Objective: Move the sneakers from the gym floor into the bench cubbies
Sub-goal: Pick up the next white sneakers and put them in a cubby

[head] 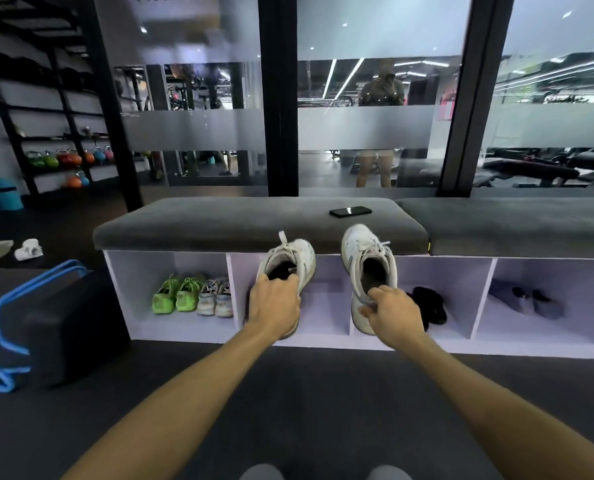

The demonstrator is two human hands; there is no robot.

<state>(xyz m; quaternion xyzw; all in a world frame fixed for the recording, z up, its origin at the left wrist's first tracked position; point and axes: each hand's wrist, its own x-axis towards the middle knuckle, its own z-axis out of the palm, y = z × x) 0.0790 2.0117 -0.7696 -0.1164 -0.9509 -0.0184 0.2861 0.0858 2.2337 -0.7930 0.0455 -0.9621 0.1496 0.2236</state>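
I hold a pair of white sneakers in front of the white bench cubbies [351, 320]. My left hand [275, 304] grips the heel collar of the left white sneaker [297, 259], toe pointing up, before the second cubby from the left. My right hand [392, 311] pinches the heel of the right white sneaker [365, 251], held over the divider beside the third cubby. A green pair [176, 294] and a grey-white pair [216, 296] sit in the first cubby. Black shoes [430, 304] lie in the third, grey ones [527, 299] in the fourth.
A phone [350, 211] lies on the grey bench cushion [184, 223]. A black box with blue straps [56, 323] stands on the floor at left. More white shoes [29, 249] lie on the dark floor far left. Glass walls rise behind the bench.
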